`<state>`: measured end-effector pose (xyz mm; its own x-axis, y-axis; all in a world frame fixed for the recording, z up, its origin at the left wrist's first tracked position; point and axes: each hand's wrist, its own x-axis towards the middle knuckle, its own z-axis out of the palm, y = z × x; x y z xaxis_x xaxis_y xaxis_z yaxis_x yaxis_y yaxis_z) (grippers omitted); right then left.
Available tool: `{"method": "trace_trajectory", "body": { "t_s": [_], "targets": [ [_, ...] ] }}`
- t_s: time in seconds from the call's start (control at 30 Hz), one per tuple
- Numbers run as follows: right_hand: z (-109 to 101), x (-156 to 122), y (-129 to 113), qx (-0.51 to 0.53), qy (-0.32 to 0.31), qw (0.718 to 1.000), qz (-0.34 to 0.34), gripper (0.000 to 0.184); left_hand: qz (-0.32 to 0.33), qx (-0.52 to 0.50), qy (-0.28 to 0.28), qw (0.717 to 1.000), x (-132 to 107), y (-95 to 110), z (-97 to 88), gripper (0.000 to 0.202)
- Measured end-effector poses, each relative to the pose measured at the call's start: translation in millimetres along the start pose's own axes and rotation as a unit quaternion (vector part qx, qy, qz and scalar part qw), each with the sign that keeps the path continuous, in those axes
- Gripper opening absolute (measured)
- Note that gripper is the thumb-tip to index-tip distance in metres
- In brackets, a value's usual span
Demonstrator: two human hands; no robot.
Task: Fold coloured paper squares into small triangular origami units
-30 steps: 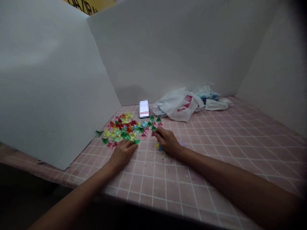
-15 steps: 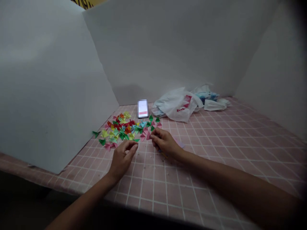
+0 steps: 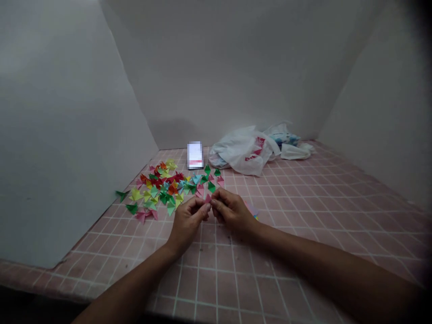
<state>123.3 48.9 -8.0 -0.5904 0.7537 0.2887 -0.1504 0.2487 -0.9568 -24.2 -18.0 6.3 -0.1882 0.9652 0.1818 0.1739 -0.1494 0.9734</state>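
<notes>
Between my two hands is a small pink folded paper piece [image 3: 208, 198], pinched at its edges by the fingertips. My left hand [image 3: 191, 219] is closed on its left side, thumb and forefinger together. On the right side my right hand [image 3: 231, 211] grips it the same way; its lower fingers are curled and partly hidden. Just beyond the hands lies a spread of folded paper pieces [image 3: 164, 196] in green, yellow, red, orange, blue and pink. Partly behind my right wrist, some flat coloured paper [image 3: 251, 209] rests on the cloth.
A phone [image 3: 195, 155] with a lit screen stands upright at the back. White plastic bags [image 3: 248, 148] lie crumpled to its right. Pale panels [image 3: 67, 135] wall in the left, back and right of the table, which has a pink checked cloth [image 3: 303, 216].
My left hand has come right and met my right hand at the pink paper piece, which only the right hand held before. The view has shifted slightly.
</notes>
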Motion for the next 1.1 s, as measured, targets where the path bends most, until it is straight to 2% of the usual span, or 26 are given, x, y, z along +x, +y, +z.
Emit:
{"method": "trace_trajectory", "body": {
  "t_s": [0.2, 0.33, 0.43, 0.63, 0.73, 0.9, 1.1],
  "targets": [
    [1, -2, 1, 0.036, -0.035, 0.999, 0.014, 0.014, 0.027, 0.021, -0.007, 0.999, -3, -1, -1.6, 0.023],
    [0, -3, -2, -0.077, -0.038, 0.996, -0.017, 0.014, 0.018, -0.017, -0.021, 0.999, -4, -4, 0.2, 0.019],
    [2, -5, -5, -0.141, -0.060, 0.987, -0.048, 0.016, 0.026, 0.003, -0.016, 1.000, -6, -3, -0.1, 0.025],
    [7, -10, -6, -0.068, -0.072, 0.995, -0.010, 0.016, 0.042, 0.049, 0.018, 0.998, -11, 0, -2.2, 0.031],
    [6, -9, -2, -0.035, -0.047, 0.998, 0.000, 0.017, 0.039, 0.015, 0.017, 0.999, -8, -2, -1.9, 0.032],
    [4, -5, 4, 0.052, -0.025, 0.998, 0.024, 0.018, -0.002, -0.084, -0.004, 0.996, -4, -5, -2.3, 0.025],
    [4, -3, 7, 0.098, -0.019, 0.995, 0.025, 0.009, -0.003, -0.085, 0.004, 0.996, -4, -8, -3.6, 0.018]
  ]
}}
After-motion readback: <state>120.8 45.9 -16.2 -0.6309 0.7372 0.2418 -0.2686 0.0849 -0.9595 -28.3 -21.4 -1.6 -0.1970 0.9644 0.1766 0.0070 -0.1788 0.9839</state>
